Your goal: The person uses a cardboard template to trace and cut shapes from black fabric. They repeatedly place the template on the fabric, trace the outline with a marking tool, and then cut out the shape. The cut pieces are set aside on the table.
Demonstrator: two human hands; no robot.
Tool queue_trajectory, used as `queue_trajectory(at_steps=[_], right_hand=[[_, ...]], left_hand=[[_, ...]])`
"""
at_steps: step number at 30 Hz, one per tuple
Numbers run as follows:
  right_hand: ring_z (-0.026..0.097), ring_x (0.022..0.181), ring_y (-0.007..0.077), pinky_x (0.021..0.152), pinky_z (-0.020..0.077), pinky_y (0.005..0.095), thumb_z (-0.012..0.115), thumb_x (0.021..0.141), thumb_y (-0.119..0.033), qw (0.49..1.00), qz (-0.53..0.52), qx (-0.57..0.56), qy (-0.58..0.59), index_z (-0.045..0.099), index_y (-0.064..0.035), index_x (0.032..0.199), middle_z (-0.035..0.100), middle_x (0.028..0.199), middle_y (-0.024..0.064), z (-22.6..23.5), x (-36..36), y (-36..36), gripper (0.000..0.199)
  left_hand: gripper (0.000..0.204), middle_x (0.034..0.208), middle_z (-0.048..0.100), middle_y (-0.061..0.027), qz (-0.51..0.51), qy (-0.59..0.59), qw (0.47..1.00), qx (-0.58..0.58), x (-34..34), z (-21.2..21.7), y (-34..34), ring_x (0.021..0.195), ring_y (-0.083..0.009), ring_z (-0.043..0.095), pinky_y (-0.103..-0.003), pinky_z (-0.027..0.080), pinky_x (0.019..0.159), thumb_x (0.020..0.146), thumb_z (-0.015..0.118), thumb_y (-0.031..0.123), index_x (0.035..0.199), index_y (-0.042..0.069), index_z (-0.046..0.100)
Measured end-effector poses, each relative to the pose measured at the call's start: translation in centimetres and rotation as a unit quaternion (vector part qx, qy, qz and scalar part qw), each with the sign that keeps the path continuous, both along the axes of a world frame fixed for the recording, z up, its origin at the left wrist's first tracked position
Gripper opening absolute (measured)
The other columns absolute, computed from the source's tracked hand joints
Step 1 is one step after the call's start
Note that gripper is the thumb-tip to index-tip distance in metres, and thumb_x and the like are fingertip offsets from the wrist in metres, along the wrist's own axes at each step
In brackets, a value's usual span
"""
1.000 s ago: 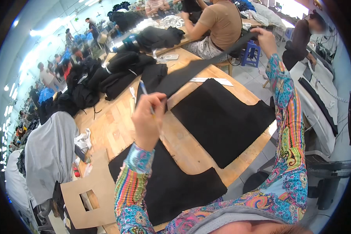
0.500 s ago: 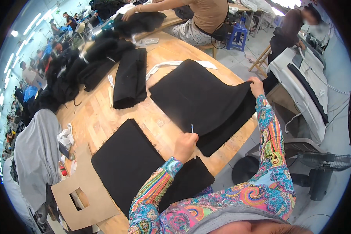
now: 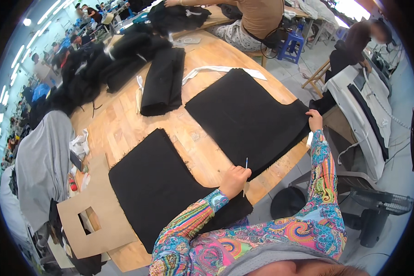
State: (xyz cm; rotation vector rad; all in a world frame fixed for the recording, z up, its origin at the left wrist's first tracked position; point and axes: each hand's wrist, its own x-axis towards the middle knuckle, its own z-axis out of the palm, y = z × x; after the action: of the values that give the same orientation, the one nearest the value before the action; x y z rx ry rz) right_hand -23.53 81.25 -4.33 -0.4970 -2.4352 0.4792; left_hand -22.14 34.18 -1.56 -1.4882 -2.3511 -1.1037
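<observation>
A black cut fabric panel (image 3: pixel 248 115) with frayed edges lies spread on the wooden table. My right hand (image 3: pixel 314 120) is closed on its right-hand corner, near the table edge. My left hand (image 3: pixel 233 181) is a fist round a slim white pen (image 3: pixel 247 162) whose blue end points up. That fist rests by the panel's near corner, and whether it also grips the cloth is hidden. Closer to me and to the left lies a second black panel stack (image 3: pixel 156 184), partly covered by my left forearm.
A brown card pattern (image 3: pixel 96 221) with a square cutout lies at left, near grey cloth (image 3: pixel 46 161). Beyond are a folded black bundle (image 3: pixel 163 83), a white strip (image 3: pixel 207 69) and heaped black cloth. A co-worker (image 3: pixel 262 18) sits across; a fan (image 3: pixel 375 207) stands right.
The panel's right side, lifted and curved before, now lies flatter on the table. Both hands have come down toward the table's near edge, still closed. The whole view has shifted slightly.
</observation>
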Motion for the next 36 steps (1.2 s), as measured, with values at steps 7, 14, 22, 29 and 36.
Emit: queue_trajectory(at_steps=[7, 14, 22, 29, 36], right_hand=[[0.056, 0.107, 0.0336, 0.095, 0.0434, 0.0387, 0.049, 0.067, 0.005, 0.990, -0.068, 0.068, -0.101, 0.071, -0.0082, 0.090, 0.063, 0.110, 0.0153, -1.3, 3.5, 3.2, 0.034], [0.040, 0.122, 0.0417, 0.103, 0.0325, 0.0481, 0.057, 0.074, -0.005, 0.968, -0.065, 0.238, -0.041, 0.065, -0.0098, 0.108, 0.052, 0.125, 0.0160, 3.5, 1.1, -5.6, 0.035], [0.049, 0.106, 0.0364, 0.096, 0.0377, 0.0491, 0.068, 0.064, -0.011, 0.920, 0.331, 0.118, 0.173, 0.068, -0.0086, 0.079, 0.060, 0.101, 0.0115, 9.0, -10.3, -34.8, 0.015], [0.051, 0.108, 0.0310, 0.098, 0.0365, 0.0450, 0.069, 0.070, -0.021, 0.892, 0.441, 0.039, 0.095, 0.069, -0.0146, 0.073, 0.064, 0.090, 0.0059, -0.9, -19.9, -49.2, 0.007], [0.050, 0.104, 0.0331, 0.090, 0.0413, 0.0432, 0.077, 0.064, -0.023, 0.937, 0.330, -0.109, 0.021, 0.069, -0.0109, 0.075, 0.061, 0.093, 0.0107, -0.7, -17.9, -55.5, 0.018]], left_hand=[[0.009, 0.073, 0.057, -0.0049, -0.004, 0.014, 1.000, -0.022, 0.7, -0.1, 0.3, 0.075, -0.0217, 0.058, -0.034, 0.043, 0.068, 0.071, 0.059, 0.007, 0.076, 0.010, 0.051], [0.018, 0.078, 0.055, -0.0077, 0.089, -0.070, 0.993, 0.039, 2.9, 4.5, -8.4, 0.078, -0.0273, 0.057, -0.038, 0.045, 0.071, 0.075, 0.069, 0.012, 0.080, 0.006, 0.052], [0.034, 0.081, 0.054, -0.0090, 0.020, -0.131, 0.979, -0.157, 10.1, 3.9, -14.0, 0.080, -0.0283, 0.053, -0.039, 0.045, 0.070, 0.067, 0.075, 0.019, 0.086, 0.007, 0.050], [0.012, 0.073, 0.056, -0.0104, -0.026, -0.123, 0.988, -0.090, 10.2, 1.1, -12.4, 0.073, -0.0290, 0.055, -0.041, 0.046, 0.062, 0.076, 0.055, 0.009, 0.085, 0.005, 0.048], [0.009, 0.077, 0.059, -0.0135, 0.033, -0.265, 0.958, -0.106, 10.5, 2.1, -14.3, 0.072, -0.0321, 0.061, -0.040, 0.049, 0.062, 0.084, 0.054, 0.009, 0.093, 0.009, 0.053]])
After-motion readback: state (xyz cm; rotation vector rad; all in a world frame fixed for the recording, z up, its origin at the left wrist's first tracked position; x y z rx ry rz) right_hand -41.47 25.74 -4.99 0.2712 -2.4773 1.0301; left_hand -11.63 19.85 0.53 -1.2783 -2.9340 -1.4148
